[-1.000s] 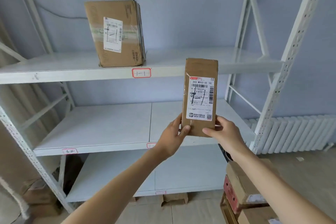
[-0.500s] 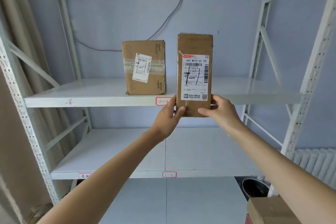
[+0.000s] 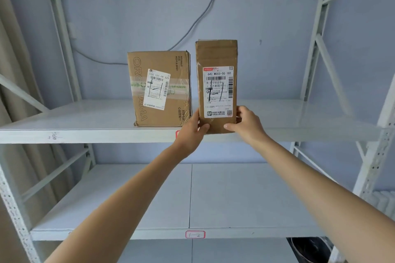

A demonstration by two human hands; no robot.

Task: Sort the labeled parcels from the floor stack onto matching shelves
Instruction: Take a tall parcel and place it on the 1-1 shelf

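Observation:
I hold a tall, narrow brown parcel (image 3: 216, 83) upright at the front edge of the upper shelf (image 3: 85, 132); its white label bears a handwritten "1-1". My left hand (image 3: 192, 128) grips its lower left edge and my right hand (image 3: 245, 123) grips its lower right edge. Whether its bottom rests on the shelf I cannot tell. Just to its left a wider brown box (image 3: 159, 88) stands on the same shelf, its label also marked "1-1". My left hand hides most of that shelf's red-framed tag (image 3: 177, 134).
Below is a bare white shelf (image 3: 128, 209) with a tag reading "1-2" (image 3: 195, 234). White perforated uprights (image 3: 376, 156) frame the rack on both sides. A grey cable (image 3: 198, 17) runs down the blue wall. A dark bin (image 3: 310, 250) shows at the bottom right.
Both hands have raised the narrow parcel from the middle shelf's height up to the upper shelf, beside the wider box. My view has tilted upward, so the floor parcels have left the frame.

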